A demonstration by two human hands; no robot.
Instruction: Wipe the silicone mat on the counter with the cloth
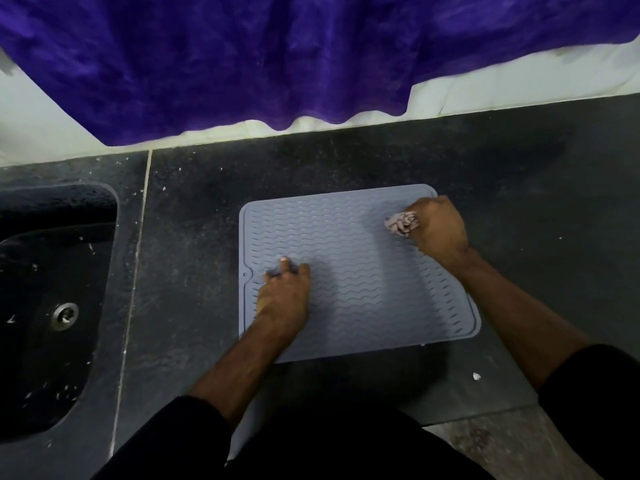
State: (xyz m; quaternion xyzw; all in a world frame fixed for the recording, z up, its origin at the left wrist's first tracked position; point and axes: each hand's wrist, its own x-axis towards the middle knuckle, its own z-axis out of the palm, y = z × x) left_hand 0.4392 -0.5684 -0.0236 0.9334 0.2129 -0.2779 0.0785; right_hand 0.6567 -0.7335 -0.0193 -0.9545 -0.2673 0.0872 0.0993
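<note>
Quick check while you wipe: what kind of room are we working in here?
Most likely a kitchen: a dark stone counter with a sunken sink and its metal drain on the left, and a ridged silicone mat like a dish-drying mat laid beside it.

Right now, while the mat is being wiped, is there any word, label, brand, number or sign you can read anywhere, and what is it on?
None: no readable text in this view.
Silicone mat: only a raised wave pattern, no brand mark visible.
Cloth, bunched in the right hand: no label shows.
Purple fabric, counter, sink: no writing.
</note>
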